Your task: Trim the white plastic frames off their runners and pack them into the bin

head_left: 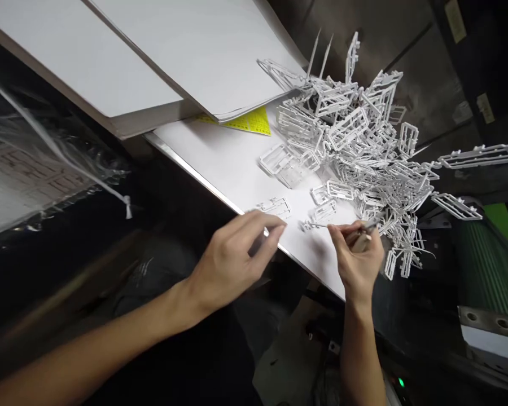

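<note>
Bag [80, 152] holds blurred pieces [38, 172]; right hand [359, 260] pinches white piece [317, 225]; left hand [232, 254]: hold unclear.

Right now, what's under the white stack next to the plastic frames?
A yellow printed piece pokes out from under the white stack, with white tabletop beside it. Anything further beneath is covered.

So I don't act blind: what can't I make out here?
In the head view:
- Grey object in the right hand: mostly hidden by fingers.
- Yellow sheet: partly under the white stack; print too small.
- White pile: lower pieces covered by upper ones.
- Left arm: cut off by picture's edge.
</note>
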A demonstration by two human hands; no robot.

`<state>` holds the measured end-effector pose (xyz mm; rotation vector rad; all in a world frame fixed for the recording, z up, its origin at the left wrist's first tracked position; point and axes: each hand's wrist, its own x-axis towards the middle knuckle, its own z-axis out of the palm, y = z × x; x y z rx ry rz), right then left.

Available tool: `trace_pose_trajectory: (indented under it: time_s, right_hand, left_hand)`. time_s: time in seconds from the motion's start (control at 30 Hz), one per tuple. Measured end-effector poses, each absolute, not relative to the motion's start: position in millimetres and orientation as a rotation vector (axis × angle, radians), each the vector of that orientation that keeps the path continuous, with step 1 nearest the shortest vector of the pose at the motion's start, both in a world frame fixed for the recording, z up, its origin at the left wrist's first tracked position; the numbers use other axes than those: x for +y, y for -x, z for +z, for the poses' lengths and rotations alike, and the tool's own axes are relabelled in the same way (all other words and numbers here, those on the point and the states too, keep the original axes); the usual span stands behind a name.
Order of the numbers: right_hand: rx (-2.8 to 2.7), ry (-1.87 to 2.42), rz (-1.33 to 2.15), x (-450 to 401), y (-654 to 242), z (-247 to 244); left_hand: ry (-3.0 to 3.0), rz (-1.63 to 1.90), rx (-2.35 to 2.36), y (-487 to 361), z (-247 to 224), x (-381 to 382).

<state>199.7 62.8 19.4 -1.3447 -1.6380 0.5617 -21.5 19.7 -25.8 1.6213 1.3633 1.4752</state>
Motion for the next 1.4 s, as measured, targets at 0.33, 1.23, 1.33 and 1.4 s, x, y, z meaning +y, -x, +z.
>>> trace_pose_trajectory:
  time_s: [0.33,1.23,1.33,1.4]
  right_hand:
    - [-1.805,1.181,0.426,14,-227,67]
    - [-1.762,1.207,0.357,4,-192,82]
    - [-1.751,1.2,0.391,4,-195,81]
    - [-1.743,1.192,0.416,4,-197,79]
  left_hand:
    - [-0.369,0.613,0.32,1,-32,13]
    - [-0.033,0.392,-0.018,-5,-51,-9]
    - [-0.028,0.39,-0.011,-5,-54,-7]
    - [-0.019,0.397,-0.023,-6,-56,-7]
